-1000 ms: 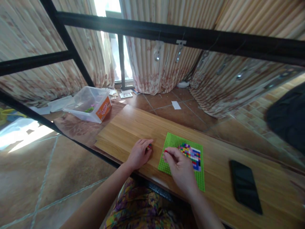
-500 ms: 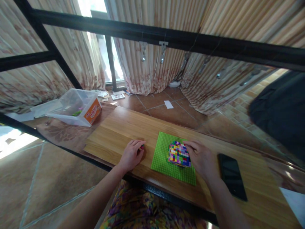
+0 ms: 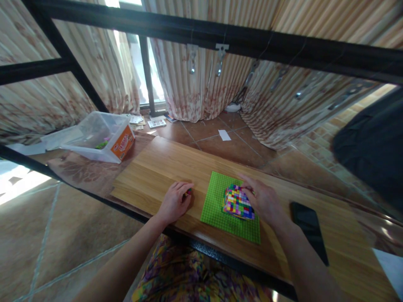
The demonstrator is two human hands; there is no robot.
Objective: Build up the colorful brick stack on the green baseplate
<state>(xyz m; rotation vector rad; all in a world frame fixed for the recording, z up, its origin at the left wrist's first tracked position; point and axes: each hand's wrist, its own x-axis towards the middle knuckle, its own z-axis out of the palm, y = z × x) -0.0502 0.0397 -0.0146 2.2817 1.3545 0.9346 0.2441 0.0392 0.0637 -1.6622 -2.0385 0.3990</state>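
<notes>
A block of many-coloured toy bricks (image 3: 236, 202) stands on a green studded baseplate (image 3: 211, 212). My right hand (image 3: 262, 200) is at the far right edge of this block, its fingers slightly blurred and apart, with the thumb side close to or touching the top bricks. I see nothing held in it. On the wooden board left of the baseplate rests my left hand (image 3: 175, 202), its fingers curled round a few small toy bricks (image 3: 189, 191). Only a bit of red and green shows there; the rest is hidden by the fingers.
A black phone (image 3: 309, 228) lies right of my right forearm, and white paper (image 3: 388, 268) at the right edge. A clear plastic box (image 3: 103, 140) with an orange label holds some pieces at the left. A black metal bar (image 3: 201, 35) crosses above the wooden board (image 3: 151, 167).
My right hand has shifted slightly and its fingers have spread away from the brick block's far corner. My left hand stays in place. The view has tilted a little.
</notes>
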